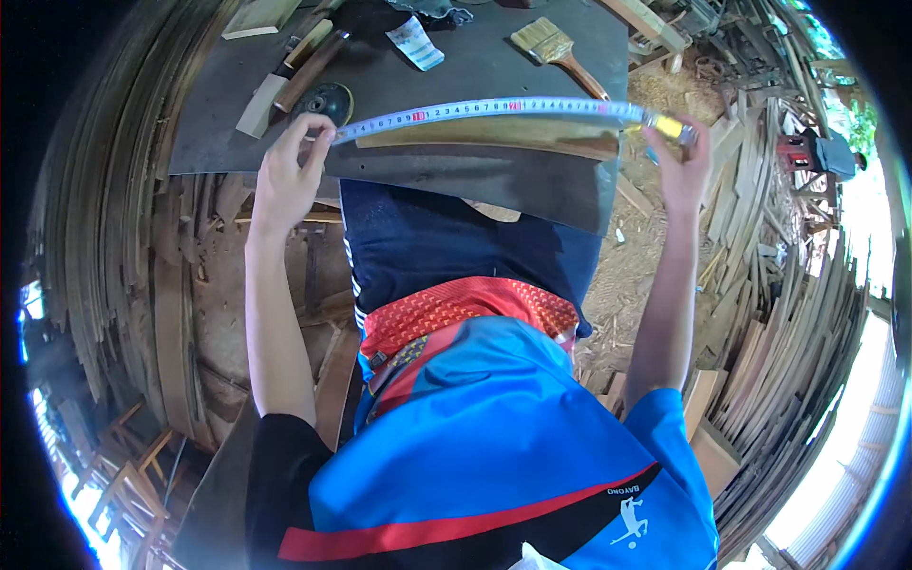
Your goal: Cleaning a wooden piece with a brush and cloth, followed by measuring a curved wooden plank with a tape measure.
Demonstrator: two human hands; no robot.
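A tape measure (518,106) is drawn out in a shallow arch above the dark tabletop (465,57). My left hand (290,185) pinches the free end of its white, red-marked blade between thumb and fingers. At the other end, my right hand (689,176) grips the tape's case, whose yellow part shows by the fingers. Just below the blade, a long narrow wooden strip (494,136) lies on the table near its front edge, roughly in line with the tape. Whether the blade touches the strip, I cannot tell.
Farther back on the table lie a wooden-handled paintbrush (551,47), a blue-and-white paper slip (415,43), a wooden-handled tool (312,71) and a dark round disc (331,101). Stacked boards line the left (95,190) and right (779,342). Wood shavings cover the floor (617,275) at right.
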